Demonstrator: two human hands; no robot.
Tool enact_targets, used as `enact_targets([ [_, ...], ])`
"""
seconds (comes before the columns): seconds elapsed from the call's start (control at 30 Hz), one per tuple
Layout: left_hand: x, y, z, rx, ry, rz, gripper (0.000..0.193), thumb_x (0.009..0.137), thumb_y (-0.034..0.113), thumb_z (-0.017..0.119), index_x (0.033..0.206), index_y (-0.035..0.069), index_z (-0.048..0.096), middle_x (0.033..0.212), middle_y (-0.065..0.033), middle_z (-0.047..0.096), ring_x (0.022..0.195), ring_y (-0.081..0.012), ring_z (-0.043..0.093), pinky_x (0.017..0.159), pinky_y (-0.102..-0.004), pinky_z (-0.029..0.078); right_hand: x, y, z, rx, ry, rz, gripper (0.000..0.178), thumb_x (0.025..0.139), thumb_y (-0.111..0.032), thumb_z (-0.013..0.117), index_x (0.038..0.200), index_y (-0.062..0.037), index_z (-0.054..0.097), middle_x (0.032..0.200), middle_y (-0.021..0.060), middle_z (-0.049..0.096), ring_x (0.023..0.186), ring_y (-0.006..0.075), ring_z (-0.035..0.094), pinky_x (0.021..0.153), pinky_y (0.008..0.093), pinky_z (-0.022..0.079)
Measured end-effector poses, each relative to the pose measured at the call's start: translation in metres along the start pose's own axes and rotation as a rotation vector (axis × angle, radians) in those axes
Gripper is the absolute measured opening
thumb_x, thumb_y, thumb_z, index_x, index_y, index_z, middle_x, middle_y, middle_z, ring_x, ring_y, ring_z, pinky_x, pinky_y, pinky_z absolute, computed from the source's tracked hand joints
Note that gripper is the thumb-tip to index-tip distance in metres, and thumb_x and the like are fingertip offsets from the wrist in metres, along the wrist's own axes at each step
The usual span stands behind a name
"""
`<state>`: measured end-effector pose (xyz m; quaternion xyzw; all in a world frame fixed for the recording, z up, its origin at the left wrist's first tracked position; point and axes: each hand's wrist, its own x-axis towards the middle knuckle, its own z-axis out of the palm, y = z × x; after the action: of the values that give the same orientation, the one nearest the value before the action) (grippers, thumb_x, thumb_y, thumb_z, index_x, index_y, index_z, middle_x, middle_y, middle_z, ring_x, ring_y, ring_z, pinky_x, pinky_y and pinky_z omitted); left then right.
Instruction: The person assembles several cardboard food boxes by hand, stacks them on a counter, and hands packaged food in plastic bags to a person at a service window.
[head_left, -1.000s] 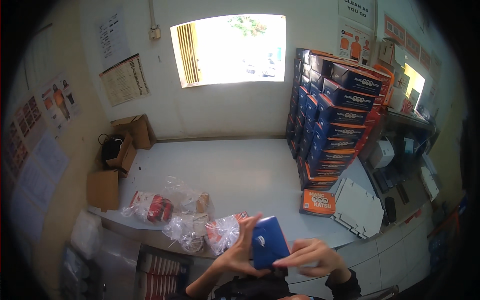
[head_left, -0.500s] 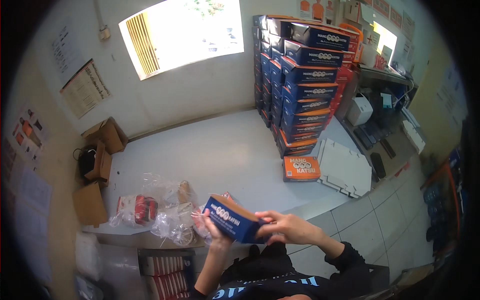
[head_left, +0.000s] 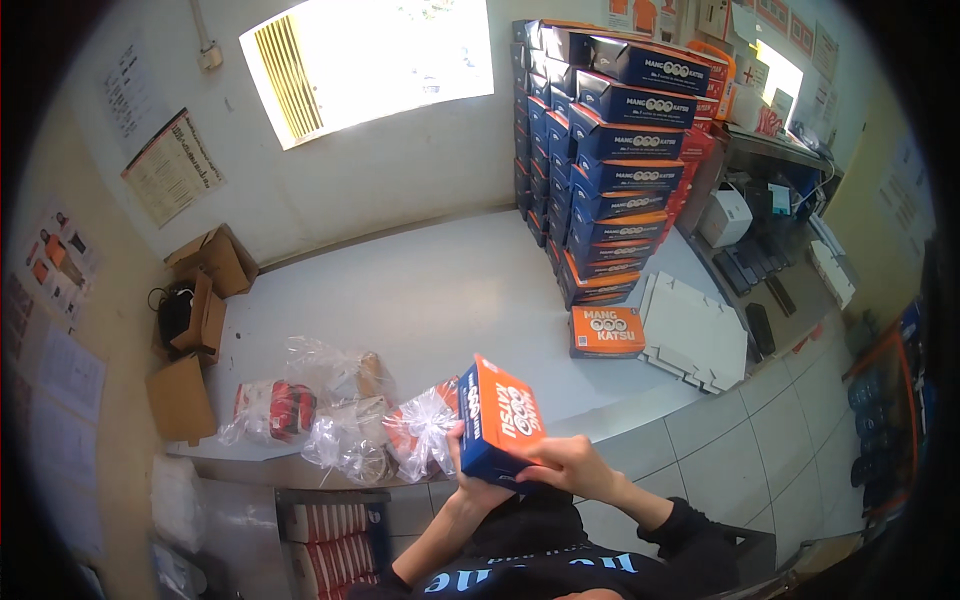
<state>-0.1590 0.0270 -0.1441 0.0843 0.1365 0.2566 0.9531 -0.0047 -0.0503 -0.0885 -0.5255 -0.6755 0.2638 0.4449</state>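
Orange-and-blue box, gripped at the table's six-o'clock edge.
Your left hand cups it at seven o'clock, apparently bearing weight; your right hand pinches five o'clock, seemingly steadying. Stacked boxes, one o'clock, presumably save space.

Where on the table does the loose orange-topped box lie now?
In the head view, the orange-topped box lies toward the right of the table, at the near foot of the tall box stack, left of the flat white cardboard.
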Motion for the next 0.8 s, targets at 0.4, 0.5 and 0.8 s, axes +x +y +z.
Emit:
enact_targets([
  [0.4, -0.024, -0.026, 0.025, 1.582, 0.202, 0.338, 0.072, 0.071, 0.014, 0.061, 0.138, 0.009, 0.034, 0.127, -0.0218, 0.045, 0.121, -0.0327, 0.047, 0.094, -0.0369, 0.044, -0.036, 0.040, 0.026, -0.144, 0.023, 0.434, 0.067, 0.074, -0.044, 0.070, 0.122, -0.0086, 0.040, 0.128, 0.0211, 0.028, 0.125, 0.0320, 0.032, 0.103, 0.0385, 0.032],
  [0.5, -0.011, -0.015, 0.000, 1.314, 0.063, 0.309, 0.071, 0.067, 0.026, 0.064, 0.132, 0.016, 0.037, 0.134, -0.0248, 0.032, 0.112, -0.0458, 0.050, 0.090, -0.0454, 0.047, -0.041, 0.037, 0.005, 0.616, 0.016, 0.629, 0.058, 0.075, -0.021, 0.068, 0.125, -0.0112, 0.041, 0.126, 0.0142, 0.030, 0.122, 0.0274, 0.034, 0.102, 0.0364, 0.033],
  [0.8, -0.029, -0.032, -0.006, 1.609, -0.066, 0.114, 0.113, 0.073, 0.033, 0.065, 0.143, 0.021, -0.023, 0.135, -0.0352, 0.027, 0.109, -0.0506, 0.051, 0.092, -0.0460, 0.046, -0.083, 0.049, 0.001, 0.215, -0.319, 0.389, 0.126, 0.063, -0.047, 0.080, 0.147, -0.0223, -0.010, 0.145, 0.0279, -0.024, 0.135, 0.0448, -0.021, 0.109, 0.0571, 0.007],
])
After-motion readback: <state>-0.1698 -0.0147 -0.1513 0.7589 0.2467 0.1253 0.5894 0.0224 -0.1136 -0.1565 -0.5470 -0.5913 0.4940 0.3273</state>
